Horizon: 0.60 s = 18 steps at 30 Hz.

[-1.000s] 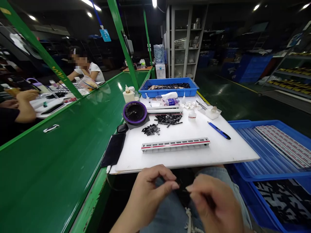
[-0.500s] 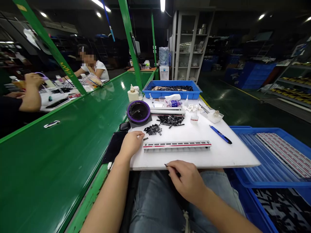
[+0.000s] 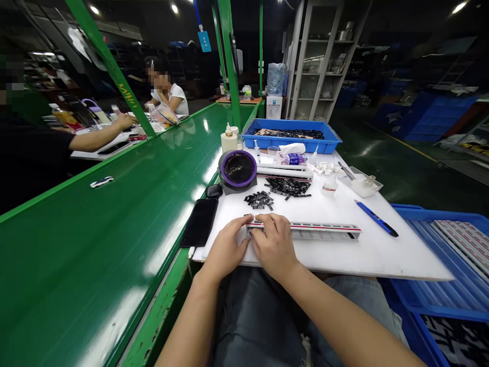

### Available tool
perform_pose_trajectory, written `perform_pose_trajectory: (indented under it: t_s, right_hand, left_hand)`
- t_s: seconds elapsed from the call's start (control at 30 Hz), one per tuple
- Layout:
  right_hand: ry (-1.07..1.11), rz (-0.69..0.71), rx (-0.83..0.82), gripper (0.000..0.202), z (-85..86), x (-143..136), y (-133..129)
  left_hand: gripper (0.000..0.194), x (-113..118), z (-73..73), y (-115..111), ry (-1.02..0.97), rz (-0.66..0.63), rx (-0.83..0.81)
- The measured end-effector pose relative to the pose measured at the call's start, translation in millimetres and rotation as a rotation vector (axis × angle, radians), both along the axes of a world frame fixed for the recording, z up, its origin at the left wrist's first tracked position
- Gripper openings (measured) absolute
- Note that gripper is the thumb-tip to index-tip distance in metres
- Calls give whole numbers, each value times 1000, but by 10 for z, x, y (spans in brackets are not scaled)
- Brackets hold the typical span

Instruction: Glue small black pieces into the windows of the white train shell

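A long white model train car body (image 3: 324, 227) with a red stripe and a row of windows lies near the front edge of the white work board (image 3: 324, 262). My left hand (image 3: 228, 247) grips its left end between thumb and fingers. Close beside it, my right hand (image 3: 275, 242) is curled over the same end, thumb low and fingertips on top. Whether a small black piece sits under my right fingers is hidden. Behind my hands are a small pile of black pieces (image 3: 260, 200) and a larger pile of black strips (image 3: 288, 187).
Left of the board lie a phone (image 3: 199, 223) and a purple-rimmed round device (image 3: 239, 168). A blue pen (image 3: 376, 217) and a small bottle (image 3: 329, 187) are to the right. A blue bin (image 3: 294, 145) stands at the back, and a blue tray (image 3: 431, 275) low right. Co-workers sit across the green bench.
My right hand has come up from the board's front edge, where it pinched a small black piece, to the train car's left end. My left hand has closed on that end. The view has shifted.
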State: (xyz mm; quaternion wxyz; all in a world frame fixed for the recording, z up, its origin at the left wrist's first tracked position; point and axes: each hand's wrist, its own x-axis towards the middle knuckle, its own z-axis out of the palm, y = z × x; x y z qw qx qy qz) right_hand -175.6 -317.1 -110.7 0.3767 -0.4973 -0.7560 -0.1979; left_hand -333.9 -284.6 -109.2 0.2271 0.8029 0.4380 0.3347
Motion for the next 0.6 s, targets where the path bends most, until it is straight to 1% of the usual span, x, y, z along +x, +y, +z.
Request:
perform_pose_trajectory:
  t_s: [0.1, 0.17, 0.23, 0.27, 0.33, 0.37, 0.43, 0.47, 0.53, 0.6]
  right_hand:
    - [-13, 5, -61, 6, -38, -66, 58]
    - [6, 36, -88, 10, -21, -72, 53]
    - [49, 99, -105, 15, 36, 22, -8]
    - [76, 130, -106, 18, 71, 121, -58]
    - [114, 162, -89, 23, 131, 430, -188]
    - [126, 151, -58, 26, 147, 632, -258]
    - [99, 73, -15, 31, 136, 1086, -386]
    - [78, 19, -20, 35, 111, 1314, -437]
    - [11, -62, -87, 45, 29, 1716, -506]
    - [-36, -109, -161, 49, -72, 1993, -530]
  left_hand:
    - [57, 12, -9, 10, -50, 23, -51]
    - [49, 10, -5, 11, -65, 39, -65]
    - [39, -5, 4, 20, -37, 29, -39]
    - [34, -17, 7, 28, -2, 6, -9]
    - [26, -46, 9, 48, 91, -59, 82]
    - [26, -59, 7, 58, 142, -89, 133]
    - [29, -72, 1, 76, 235, -121, 230]
    - [31, -69, 0, 82, 280, -123, 271]
    - [32, -40, 15, 90, 368, -100, 333]
    - [30, 10, 56, 94, 455, -50, 366]
